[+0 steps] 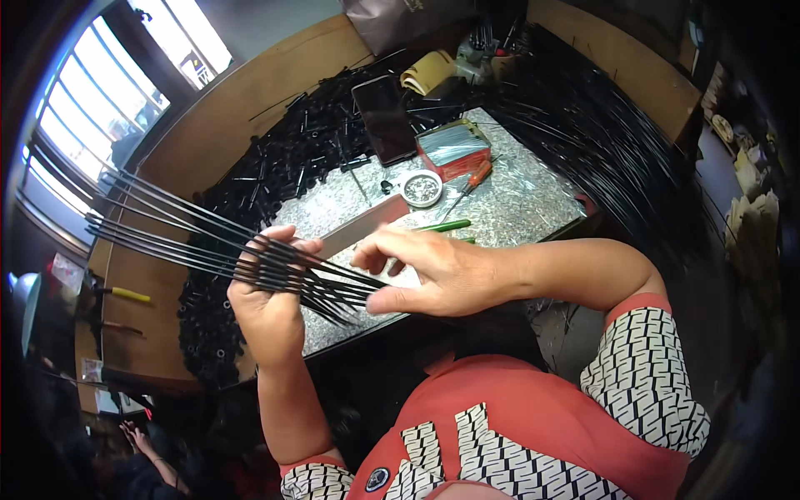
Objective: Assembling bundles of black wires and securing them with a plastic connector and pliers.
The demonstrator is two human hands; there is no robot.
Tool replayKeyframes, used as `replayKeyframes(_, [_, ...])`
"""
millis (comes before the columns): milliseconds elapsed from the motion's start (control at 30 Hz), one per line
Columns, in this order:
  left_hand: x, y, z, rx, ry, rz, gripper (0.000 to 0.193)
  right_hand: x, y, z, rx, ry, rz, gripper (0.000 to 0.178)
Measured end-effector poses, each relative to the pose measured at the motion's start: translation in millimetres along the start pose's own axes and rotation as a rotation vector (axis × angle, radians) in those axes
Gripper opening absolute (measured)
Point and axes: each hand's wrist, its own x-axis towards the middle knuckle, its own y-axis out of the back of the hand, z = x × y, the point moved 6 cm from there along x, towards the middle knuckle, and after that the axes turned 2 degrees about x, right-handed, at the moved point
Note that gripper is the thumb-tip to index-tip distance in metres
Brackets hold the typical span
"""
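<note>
My left hand is closed around a fanned bundle of thin black rods. The rods slant from the upper left down toward the middle, with their long ends reaching out past the hand to the left. At the short lower-right ends is my right hand, its fingers curved and apart from the thumb. The rod tips reach the gap between that thumb and the fingers; whether they touch is hard to tell. Below both hands lies a speckled grey board, and a green-handled tool rests just beyond the right hand.
On the board are a red box of thin metal pins, a white round dish and an orange-handled screwdriver. A phone lies behind. Small black tubes heap at left, long black rods at right. Another person's hand shows lower left.
</note>
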Motion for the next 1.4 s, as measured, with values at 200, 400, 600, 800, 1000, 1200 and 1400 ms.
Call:
replayKeyframes(200, [42, 8, -15, 0.152, 0.148, -0.106, 0.019, -35, -14, 20, 0.488, -0.584, -0.327, 0.026])
replayKeyframes(400, [86, 27, -19, 0.076, -0.212, -0.073, 0.017, -36, -24, 53, 0.296, -0.517, -0.146, 0.021])
replayKeyframes(600, [18, 1, -68, 0.335, -0.309, -0.347, 0.025, -95, -87, 123, 0.123, -0.417, -0.120, 0.032])
replayKeyframes(800, [-41, -10, -90, 0.849, -0.070, -0.862, 0.073, -138, -125, 190, -0.045, -0.414, -0.140, 0.032])
replayKeyframes(1000, [-68, -24, -121, 1.033, -0.112, -0.808, 0.090, -150, -146, 228, -0.281, -0.426, -0.247, 0.029])
replayKeyframes(1200, [-79, -22, -139, 1.078, -0.190, -0.740, 0.084, -72, -68, 119, 0.148, -0.615, -1.045, 0.021])
replayKeyframes(1400, [-82, -24, -134, 1.129, -0.371, -0.768, 0.084, 75, 28, 133, -0.710, -0.192, -0.006, 0.017])
